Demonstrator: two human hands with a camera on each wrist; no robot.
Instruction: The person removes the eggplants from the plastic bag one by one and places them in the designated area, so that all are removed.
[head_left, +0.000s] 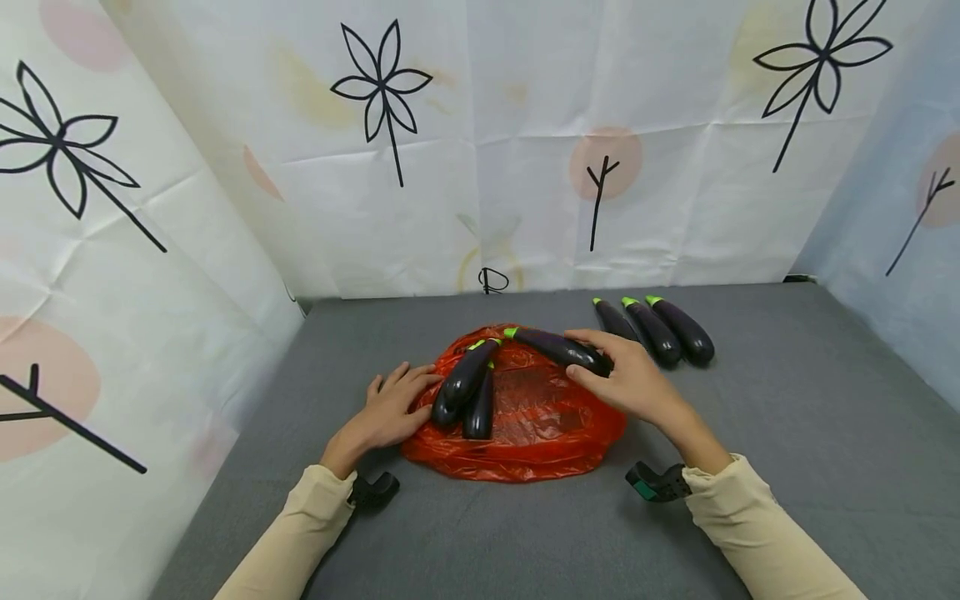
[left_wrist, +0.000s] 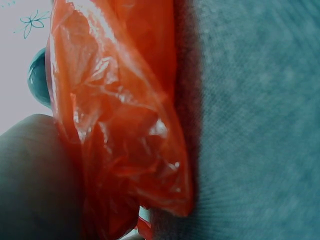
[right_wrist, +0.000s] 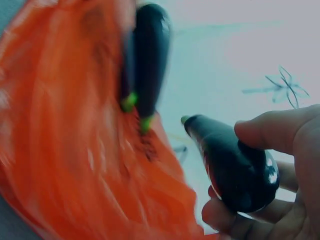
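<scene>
Eggplant (head_left: 557, 345) lies between the curled fingers of the right hand (head_left: 630, 377), gripped at its blunt end over the red bag (head_left: 540, 404). The left hand (head_left: 393, 408) rests, fingers loosely extended, at the bag's edge. Smooth skin could slip, displacing two eggplants (head_left: 465, 382) beside those fingers.

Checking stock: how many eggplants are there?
6: two eggplants against the red bag, one in the right hand, three farther back on the table. The bag may hide more.
</scene>
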